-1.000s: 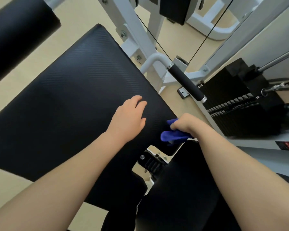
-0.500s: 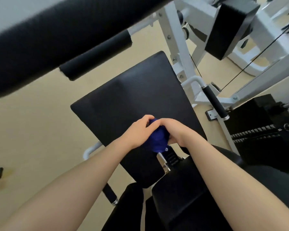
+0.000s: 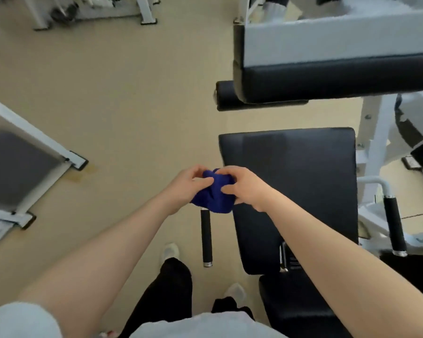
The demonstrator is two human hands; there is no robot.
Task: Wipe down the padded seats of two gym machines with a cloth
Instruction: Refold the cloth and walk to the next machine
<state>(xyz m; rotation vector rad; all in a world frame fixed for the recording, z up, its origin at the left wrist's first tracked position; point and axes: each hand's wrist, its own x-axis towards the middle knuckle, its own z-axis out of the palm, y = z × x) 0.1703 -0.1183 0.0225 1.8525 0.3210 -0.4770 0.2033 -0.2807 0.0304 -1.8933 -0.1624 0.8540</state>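
Observation:
A bunched dark blue cloth [image 3: 214, 193] hangs in the air between both hands, just off the left edge of a black padded seat [image 3: 303, 181]. My left hand [image 3: 186, 185] pinches the cloth's left side. My right hand [image 3: 244, 187] grips its right side, above the seat's left edge. The seat is a long flat pad running away from me. A second black pad [image 3: 291, 311] lies nearer me at the bottom right, partly hidden by my right arm.
A white-framed black pad [image 3: 327, 76] overhangs at top right. Black handles stick out left [image 3: 206, 240] and right [image 3: 394, 225] of the seat. Another machine's grey base [image 3: 17, 172] sits on the beige floor at left. My shoes [image 3: 170, 250] stand below.
Both hands lifted off the seat and came together on the cloth. The view pulled back and upward, so the seat now lies lower and to the right.

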